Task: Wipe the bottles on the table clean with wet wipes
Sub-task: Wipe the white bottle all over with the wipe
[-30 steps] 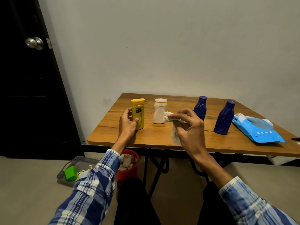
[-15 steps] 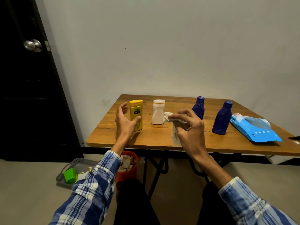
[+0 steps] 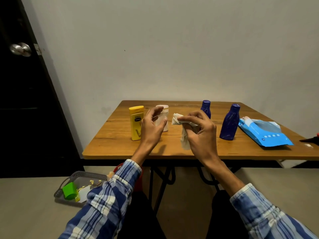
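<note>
Head view. Four bottles upright on the wooden surface (image 3: 172, 149): yellow bottle (image 3: 136, 122) at left, white bottle (image 3: 163, 118) just beside it, then two blue bottles, the farther one (image 3: 206, 108) partly behind the right hand, the nearer one (image 3: 230, 122) well clear to the right. Blue wipes pack (image 3: 264, 133) flat near the right edge.

Left hand (image 3: 152, 128) cupped with grip apart, thumb and fingers curved in front of the white bottle; contact with it cannot be told. Right hand (image 3: 201, 133) with grip pinched together on a crumpled wet wipe (image 3: 183, 133), loose tail hanging toward the surface.

Judged from shape and finish: white bottle likely light plastic, stiff enough to squeeze lightly, easy to tip when empty, probably slick once damp. Best taken around the mid-body, below the cap, thumb opposite fingers, so the cap and shoulders stay free for wiping. Wipe soft, limp and moist; better bunched into the palm than held by a corner. Blue bottles narrow at the neck, so a hold low on the wider body looks steadier.
</note>
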`<move>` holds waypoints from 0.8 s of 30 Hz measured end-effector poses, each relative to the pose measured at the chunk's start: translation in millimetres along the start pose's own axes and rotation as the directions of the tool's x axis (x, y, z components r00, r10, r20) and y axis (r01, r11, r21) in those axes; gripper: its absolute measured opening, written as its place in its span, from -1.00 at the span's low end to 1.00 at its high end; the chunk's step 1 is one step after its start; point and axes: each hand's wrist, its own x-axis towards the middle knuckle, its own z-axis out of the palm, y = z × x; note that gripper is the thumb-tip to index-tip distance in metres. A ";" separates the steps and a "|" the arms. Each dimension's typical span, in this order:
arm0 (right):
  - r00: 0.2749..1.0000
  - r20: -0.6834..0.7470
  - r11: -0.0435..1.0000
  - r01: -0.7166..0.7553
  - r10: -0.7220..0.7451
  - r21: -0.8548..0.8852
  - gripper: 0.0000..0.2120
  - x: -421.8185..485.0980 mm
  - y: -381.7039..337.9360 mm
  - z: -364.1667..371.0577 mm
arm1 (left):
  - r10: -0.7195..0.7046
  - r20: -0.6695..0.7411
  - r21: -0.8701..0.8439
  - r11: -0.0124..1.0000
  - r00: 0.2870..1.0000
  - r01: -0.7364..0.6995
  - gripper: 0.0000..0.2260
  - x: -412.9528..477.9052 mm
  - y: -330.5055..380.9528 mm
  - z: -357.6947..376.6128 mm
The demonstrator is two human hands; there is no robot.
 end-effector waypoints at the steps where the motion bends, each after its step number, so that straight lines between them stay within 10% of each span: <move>1: 1.000 -0.003 1.000 0.000 0.000 0.002 -0.76 0.5 1.8 -0.8 | -0.027 -0.008 0.014 1.000 1.000 0.027 -0.60 2.1 -6.7 5.8; 15: 0.999 0.000 0.999 -0.042 0.042 0.007 -0.73 2.9 30.6 -4.7 | -0.316 0.004 0.085 0.945 0.949 0.315 -0.10 36.8 -50.2 51.6; 24: 0.999 -0.010 0.999 -0.049 0.049 -0.008 -0.73 6.7 31.8 -15.0 | -0.344 -0.013 0.026 0.939 0.939 0.344 -0.57 32.2 -49.4 49.6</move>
